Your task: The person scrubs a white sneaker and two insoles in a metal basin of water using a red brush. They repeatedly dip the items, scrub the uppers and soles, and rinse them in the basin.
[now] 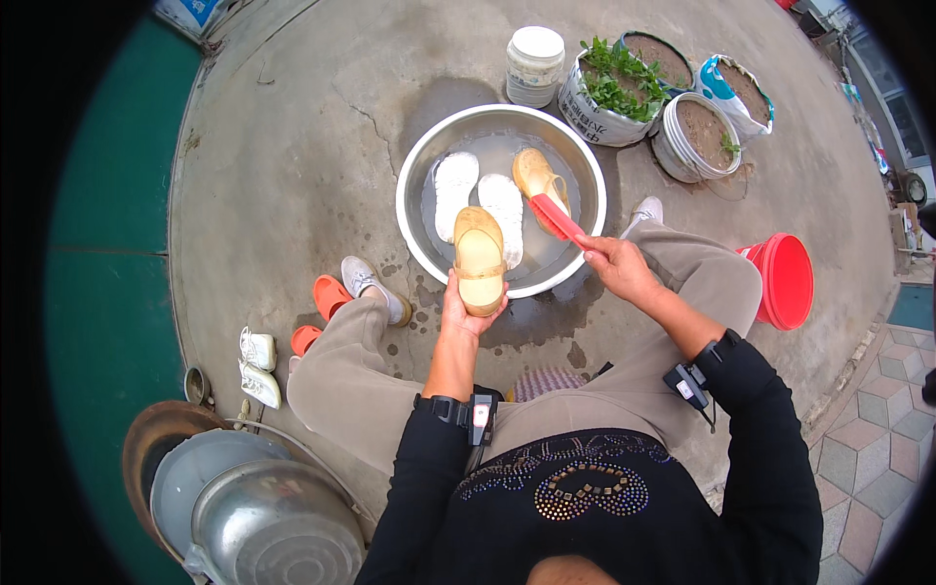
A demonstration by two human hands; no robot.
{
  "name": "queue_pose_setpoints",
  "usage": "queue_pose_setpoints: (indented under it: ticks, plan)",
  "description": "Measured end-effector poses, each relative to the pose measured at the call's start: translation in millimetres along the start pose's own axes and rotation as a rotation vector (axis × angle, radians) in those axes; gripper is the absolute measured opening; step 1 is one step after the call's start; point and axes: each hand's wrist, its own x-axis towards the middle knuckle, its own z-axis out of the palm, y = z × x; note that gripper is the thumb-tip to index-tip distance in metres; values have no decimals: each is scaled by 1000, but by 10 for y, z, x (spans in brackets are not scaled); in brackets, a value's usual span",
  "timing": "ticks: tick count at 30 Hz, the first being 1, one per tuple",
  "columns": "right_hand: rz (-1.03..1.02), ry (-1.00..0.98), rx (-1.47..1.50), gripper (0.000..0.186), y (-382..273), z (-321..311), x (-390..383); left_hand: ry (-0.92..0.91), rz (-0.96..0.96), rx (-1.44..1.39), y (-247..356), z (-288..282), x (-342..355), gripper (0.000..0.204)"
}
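My left hand [468,310] is closed around the heel end of a tan strap shoe [480,255], its toe pointing away over the near rim of a metal basin [411,229]. In my right hand [622,265] is the handle of a red brush [558,216], held over the basin's right side. The brush head overlaps a second tan strap shoe [534,174] in the basin; whether they touch I cannot tell. Two white insoles lie in the basin too, one at the left [454,190] and one in the middle [502,216], partly hidden by the held shoe. Shallow water covers the bottom.
Beyond the basin stand a lidded white tub [534,66], a leafy plant [616,83] and a white soil bucket [694,141]. A red bucket [785,281] is right of my knee. Orange clogs [330,295], white shoes [258,366] and stacked metal basins [278,526] lie left.
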Motion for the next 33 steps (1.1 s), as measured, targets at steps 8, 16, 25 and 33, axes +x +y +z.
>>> queue_pose_setpoints:
  ticks: [8,16,25,33]
  plan:
    - [-91,32,188,31,-217,-564,841,249,224,348,55,52,91,51]
    - [12,194,653,30,-312,-821,1157,77,587,567,245,618,776,43]
    - [3,221,733,32,-466,-1038,1199,499,741,1582,67,1051,1871,77]
    - [-37,221,746,37,-449,-1209,1043,536,561,2004,-171,1168,2341,78]
